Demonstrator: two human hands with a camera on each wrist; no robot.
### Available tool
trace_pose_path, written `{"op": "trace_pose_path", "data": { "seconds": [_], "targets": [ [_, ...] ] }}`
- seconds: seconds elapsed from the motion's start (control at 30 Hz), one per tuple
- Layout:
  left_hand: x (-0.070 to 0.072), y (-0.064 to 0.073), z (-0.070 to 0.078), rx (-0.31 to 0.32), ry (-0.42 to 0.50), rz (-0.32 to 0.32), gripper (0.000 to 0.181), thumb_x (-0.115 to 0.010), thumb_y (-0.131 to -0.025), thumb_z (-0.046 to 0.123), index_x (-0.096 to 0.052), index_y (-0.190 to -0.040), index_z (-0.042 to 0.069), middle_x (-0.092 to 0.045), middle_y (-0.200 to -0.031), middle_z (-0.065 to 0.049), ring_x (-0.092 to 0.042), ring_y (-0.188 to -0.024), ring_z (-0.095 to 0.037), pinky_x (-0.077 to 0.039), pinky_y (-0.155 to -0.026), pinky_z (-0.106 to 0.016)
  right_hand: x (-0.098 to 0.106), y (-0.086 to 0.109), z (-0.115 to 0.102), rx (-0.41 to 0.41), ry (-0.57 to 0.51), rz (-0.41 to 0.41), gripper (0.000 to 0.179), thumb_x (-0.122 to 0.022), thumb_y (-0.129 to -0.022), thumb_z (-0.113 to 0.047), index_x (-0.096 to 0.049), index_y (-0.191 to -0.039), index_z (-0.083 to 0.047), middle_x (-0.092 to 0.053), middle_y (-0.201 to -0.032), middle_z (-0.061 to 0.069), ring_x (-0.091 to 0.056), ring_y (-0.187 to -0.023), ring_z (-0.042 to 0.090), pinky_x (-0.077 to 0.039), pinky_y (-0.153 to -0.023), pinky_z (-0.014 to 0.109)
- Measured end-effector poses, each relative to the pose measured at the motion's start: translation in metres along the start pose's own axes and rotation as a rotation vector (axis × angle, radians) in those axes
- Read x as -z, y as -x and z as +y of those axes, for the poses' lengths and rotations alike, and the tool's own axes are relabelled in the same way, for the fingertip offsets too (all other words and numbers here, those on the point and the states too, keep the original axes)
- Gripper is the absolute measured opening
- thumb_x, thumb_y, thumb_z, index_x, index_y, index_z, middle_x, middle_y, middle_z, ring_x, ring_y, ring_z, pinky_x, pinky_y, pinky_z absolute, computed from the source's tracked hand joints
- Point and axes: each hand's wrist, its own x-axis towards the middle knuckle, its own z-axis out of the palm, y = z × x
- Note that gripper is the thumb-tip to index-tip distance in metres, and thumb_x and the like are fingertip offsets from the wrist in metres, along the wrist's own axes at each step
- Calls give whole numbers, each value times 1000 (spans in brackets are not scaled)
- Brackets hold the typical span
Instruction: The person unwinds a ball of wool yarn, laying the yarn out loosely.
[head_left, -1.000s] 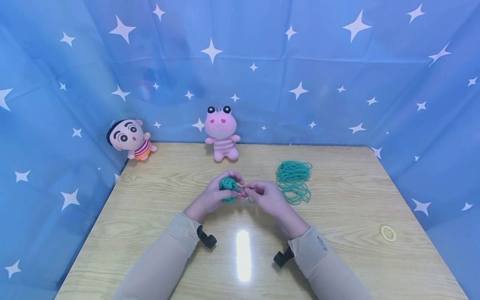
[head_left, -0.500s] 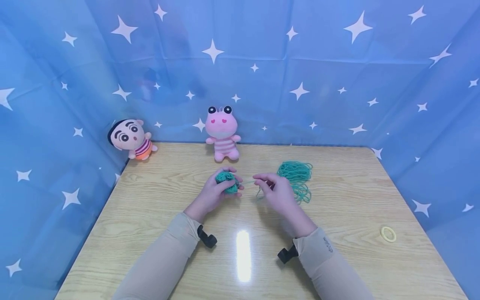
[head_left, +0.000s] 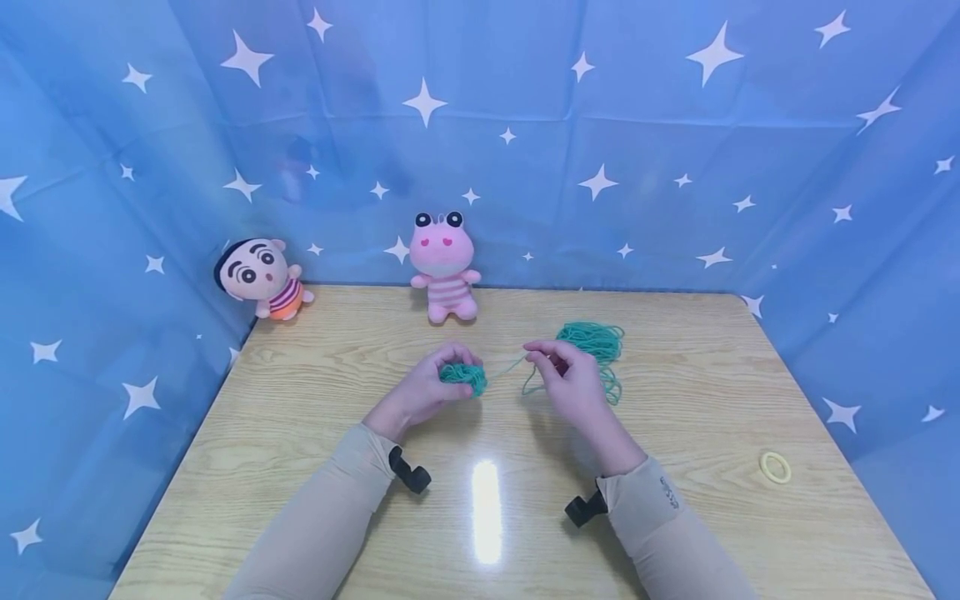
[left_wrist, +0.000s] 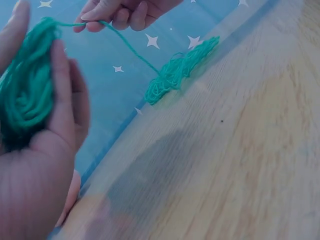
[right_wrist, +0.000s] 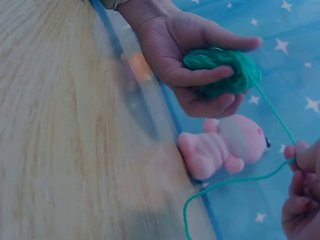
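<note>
A ball of green yarn point(head_left: 463, 377) is gripped in my left hand point(head_left: 420, 392), with fingers and thumb curled round it. The right wrist view shows the yarn ball point(right_wrist: 222, 70) between thumb and fingers. My right hand point(head_left: 573, 383) pinches a single strand of that yarn point(right_wrist: 275, 112) between thumb and forefinger. The strand runs taut from the ball to the pinch, then hangs slack toward the loose loops. On the table beyond the right hand lies a looped pile of green yarn point(head_left: 591, 340), its lower part partly hidden by that hand.
At the back of the wooden table point(head_left: 300, 467) sit a pink plush toy point(head_left: 446, 271) and a plush doll point(head_left: 264, 279). A pale yellow ring point(head_left: 775, 467) lies to the right. A blue star-patterned curtain point(head_left: 660, 217) surrounds the table's back and sides.
My right hand has moved away to the right from the ball, drawing the strand out between the hands. The left hand has turned the yarn ball.
</note>
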Motion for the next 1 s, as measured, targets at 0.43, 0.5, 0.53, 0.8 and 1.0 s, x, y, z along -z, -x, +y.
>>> {"op": "trace_pose_path", "data": {
  "seconds": [0.43, 0.5, 0.53, 0.8, 1.0],
  "targets": [
    [-3, -2, 2, 59, 71, 114, 47, -60, -107, -1, -46, -151, 9, -65, -102, 2, -67, -84, -11, -62, -71, -23, 19, 3, 15, -37, -11, 95, 21, -69, -111, -28, -82, -124, -18, -74, -97, 18, -58, -72, 10, -49, -60, 21],
    [-2, -2, 1, 56, 56, 120, 50, -62, -107, -1, -45, -154, 0, -62, -104, 1, -65, -85, -13, -62, -74, -23, 23, 4, 19, -47, -2, 123, 21, -69, -111, -28, -82, -124, -17, -75, -98, 13, -58, -72, 8, -49, -60, 20],
    [-2, -3, 1, 57, 51, 128, 46, -62, -107, -1, -47, -150, -2, -62, -104, 0, -65, -86, -13, -63, -77, -23, 25, 4, 20, -47, 2, 136, 21, -69, -110, -27, -82, -123, -16, -74, -97, 11, -58, -73, 7, -49, -61, 20],
    [-3, -4, -1, 89, 85, 246, 25, -54, -116, 27, -51, -134, 9, -72, -117, -4, -79, -100, -16, -68, -90, -34, 44, 8, 33, -70, 39, 192, 23, -67, -112, -30, -81, -124, -16, -67, -88, -5, -54, -70, 10, -46, -58, 20],
    [-4, -7, 0, 81, 18, 315, 32, -50, -118, 36, -63, -129, 8, -73, -104, 6, -65, -91, -8, -56, -80, -24, 58, 11, 39, -98, 56, 239, 23, -68, -111, -31, -82, -124, -19, -65, -82, -6, -52, -66, 10, -44, -54, 21]
  ]
}}
